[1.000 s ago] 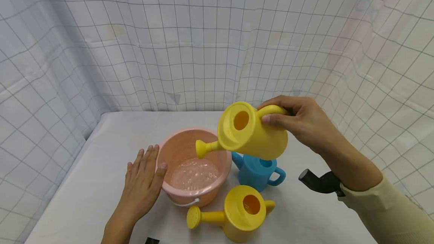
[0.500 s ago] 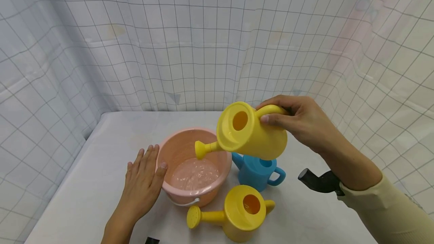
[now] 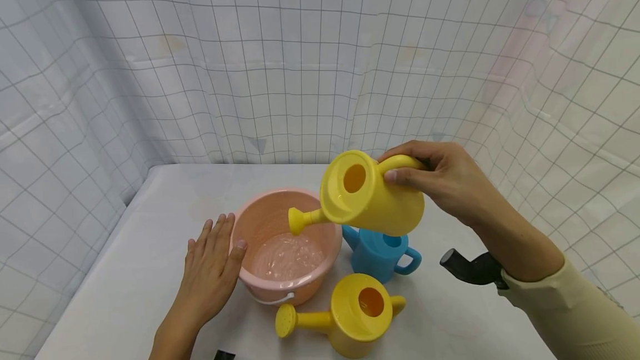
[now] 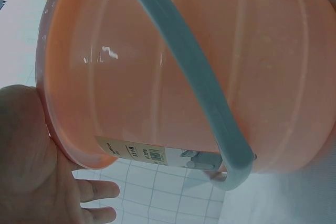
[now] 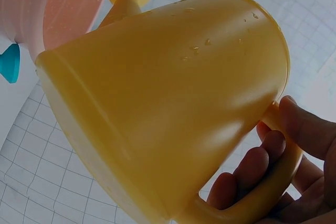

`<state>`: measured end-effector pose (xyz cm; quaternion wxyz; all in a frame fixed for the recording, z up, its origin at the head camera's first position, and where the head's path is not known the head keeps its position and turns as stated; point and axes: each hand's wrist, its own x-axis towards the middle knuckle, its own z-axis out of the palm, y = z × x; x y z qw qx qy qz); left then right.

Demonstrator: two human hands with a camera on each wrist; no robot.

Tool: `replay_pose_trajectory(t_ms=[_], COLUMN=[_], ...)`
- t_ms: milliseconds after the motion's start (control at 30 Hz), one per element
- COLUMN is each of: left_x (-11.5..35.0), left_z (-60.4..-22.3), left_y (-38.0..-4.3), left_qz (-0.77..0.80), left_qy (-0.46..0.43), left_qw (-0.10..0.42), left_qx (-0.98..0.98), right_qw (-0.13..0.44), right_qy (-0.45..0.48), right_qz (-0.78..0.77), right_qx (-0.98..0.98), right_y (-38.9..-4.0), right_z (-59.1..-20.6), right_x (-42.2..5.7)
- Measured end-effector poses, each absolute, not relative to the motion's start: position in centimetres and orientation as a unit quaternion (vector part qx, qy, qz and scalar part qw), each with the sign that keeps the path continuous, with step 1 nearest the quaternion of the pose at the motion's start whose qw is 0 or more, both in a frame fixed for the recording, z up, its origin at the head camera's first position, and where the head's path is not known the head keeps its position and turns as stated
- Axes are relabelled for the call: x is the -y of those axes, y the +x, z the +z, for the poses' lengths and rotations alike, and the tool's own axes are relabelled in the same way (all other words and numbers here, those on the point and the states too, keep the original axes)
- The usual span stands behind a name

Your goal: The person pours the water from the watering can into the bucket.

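My right hand (image 3: 440,179) grips the handle of a yellow watering can (image 3: 390,207), its fingers curled through the loop in the right wrist view. The can is tilted to the left, its spout head over a pink bucket (image 3: 325,263). Water drops dot the can's side (image 5: 173,77). Rippled water (image 3: 287,257) lies in the bottom of the bucket. Against the bucket's left rim rests my left hand (image 3: 210,268), fingers extended. From the left wrist, the bucket's outer wall (image 4: 131,87) shows a grey handle (image 4: 194,66) and a paper label (image 4: 157,155).
A second yellow watering can (image 3: 352,315) stands in front of the bucket, its spout pointing left. Behind it, a blue watering can (image 3: 377,257) stands close to the bucket's right side, partly beneath the raised can. A grid-patterned curtain (image 3: 300,71) encloses the white table (image 3: 125,271).
The water surface ripples differently between frames. Both hands and the tilted watering can stay almost exactly where they were.
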<state>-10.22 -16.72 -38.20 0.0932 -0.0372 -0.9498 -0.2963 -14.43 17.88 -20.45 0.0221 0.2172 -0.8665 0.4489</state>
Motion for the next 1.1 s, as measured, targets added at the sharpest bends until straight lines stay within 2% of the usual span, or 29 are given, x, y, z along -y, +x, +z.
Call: replay_pose_trajectory(t_ms=[500,1100], left_x=[16.66,16.69], left_z=[-38.34,-38.39], left_y=[-10.18,-10.16], left_qz=[-0.299,-0.301], left_qy=[-0.043,-0.042], left_qw=[0.112,0.109], left_qx=[0.947,0.946], right_qw=[0.020,0.022], right_qy=[0.211,0.214], right_qz=[0.444,0.435], right_qx=[0.871,0.874], right_y=[-14.43,-14.52], right_z=[-20.37,-20.35], right_x=[-17.82,-17.78])
